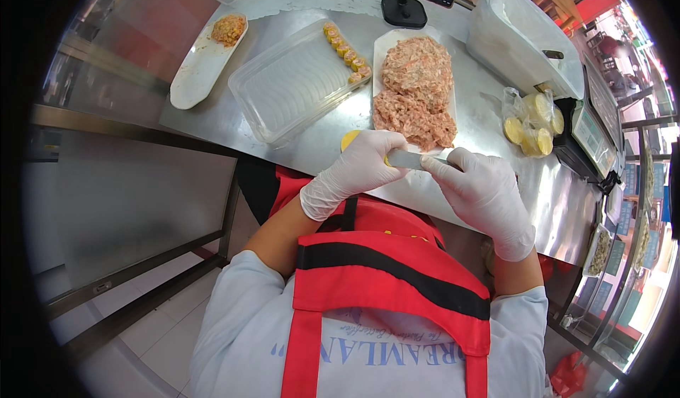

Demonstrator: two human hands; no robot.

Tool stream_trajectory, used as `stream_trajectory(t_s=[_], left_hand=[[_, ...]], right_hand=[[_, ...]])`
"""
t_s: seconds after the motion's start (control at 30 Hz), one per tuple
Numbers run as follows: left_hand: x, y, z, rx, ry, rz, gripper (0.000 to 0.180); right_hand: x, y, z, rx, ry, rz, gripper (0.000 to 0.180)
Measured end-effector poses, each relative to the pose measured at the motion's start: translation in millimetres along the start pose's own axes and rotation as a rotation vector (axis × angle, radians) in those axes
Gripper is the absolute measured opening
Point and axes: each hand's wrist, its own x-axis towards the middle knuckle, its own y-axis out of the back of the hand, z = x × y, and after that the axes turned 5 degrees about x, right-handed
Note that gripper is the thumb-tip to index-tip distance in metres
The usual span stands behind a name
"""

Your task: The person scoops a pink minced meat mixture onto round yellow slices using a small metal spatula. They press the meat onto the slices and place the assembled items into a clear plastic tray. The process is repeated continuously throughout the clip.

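Both my hands wear thin white gloves and meet over the table's near edge. My left hand point(368, 163) is closed round a yellow dumpling wrapper, of which only a small bit shows by the fingertips. My right hand point(482, 189) grips a flat metal spreader point(405, 159), its blade against the left fingers. A round yellow wrapper point(348, 139) shows behind my left hand. Just beyond the hands lies pink minced meat point(416, 90), heaped on a white tray point(378, 72). To the left, a clear plastic tray point(280, 90) has a row of small filled yellow dumplings point(346, 52) along its right side.
A long white dish point(195, 79) with some orange-flecked filling point(228, 29) stands far left. On the right are a plastic bag of yellow wrappers point(536, 125), a large translucent bin point(517, 51) and a scale point(593, 132). A black stand point(404, 12) rises at the back.
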Motion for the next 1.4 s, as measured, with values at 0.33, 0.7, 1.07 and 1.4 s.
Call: stream_trajectory(t_s=[0.33, 0.7, 1.07, 1.4], left_hand=[[1, 1, -6, -0.069, 0.142, -0.035, 0.026], [-5, 12, 9, -0.759, 0.232, 0.008, 0.034], [-2, 13, 14, -0.414, 0.095, 0.043, 0.011], [-5, 13, 7, -0.179, 0.013, 0.071, 0.020]], right_hand=[[4, 24, 4, 0.065, -0.056, -0.015, 0.019], [-23, -19, 19, 0.750, -0.279, 0.225, 0.025], [-7, -22, 4, 0.599, -0.146, 0.228, 0.026], [-10, -19, 16, 0.540, -0.103, 0.222, 0.023]])
